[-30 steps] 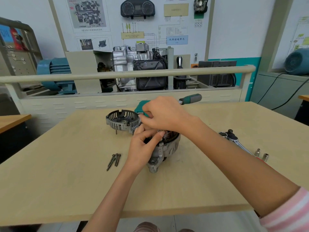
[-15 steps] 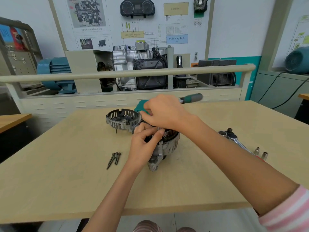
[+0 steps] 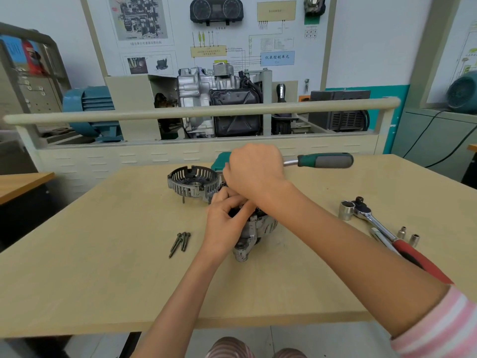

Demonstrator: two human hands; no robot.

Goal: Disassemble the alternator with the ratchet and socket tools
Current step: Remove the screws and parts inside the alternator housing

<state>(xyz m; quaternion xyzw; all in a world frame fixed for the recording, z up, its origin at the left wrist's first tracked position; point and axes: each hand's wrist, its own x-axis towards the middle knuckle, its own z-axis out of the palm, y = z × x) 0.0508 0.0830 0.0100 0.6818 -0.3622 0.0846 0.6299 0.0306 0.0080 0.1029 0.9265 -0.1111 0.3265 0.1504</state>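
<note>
Both hands meet over the alternator (image 3: 254, 232) at center of the pale wood surface (image 3: 90, 280): left hand (image 3: 227, 223) pinches its top edge w/ curled fingers, right hand (image 3: 254, 171) curls down onto it, grip hidden, can't tell what it holds. Removed end cover (image 3: 192, 182) sits at 11 o'clock, three bolts (image 3: 180, 240) at 9, red-handled ratchet (image 3: 382, 231) and sockets (image 3: 409, 236) at 3, green-handled ratchet (image 3: 324, 160) at 1. Behind the surface's far rail (image 3: 201, 109) stand a cutaway gearbox (image 3: 219, 102) and wiring-diagram board (image 3: 214, 34).

Alternator body (image 3: 254, 235) sits mid-table (image 3: 103, 280), its removed cover (image 3: 192, 180) just behind-left. Loose bolts (image 3: 180, 240) lie to its left; ratchet (image 3: 371, 220) and small sockets (image 3: 409, 236) are off right.
</note>
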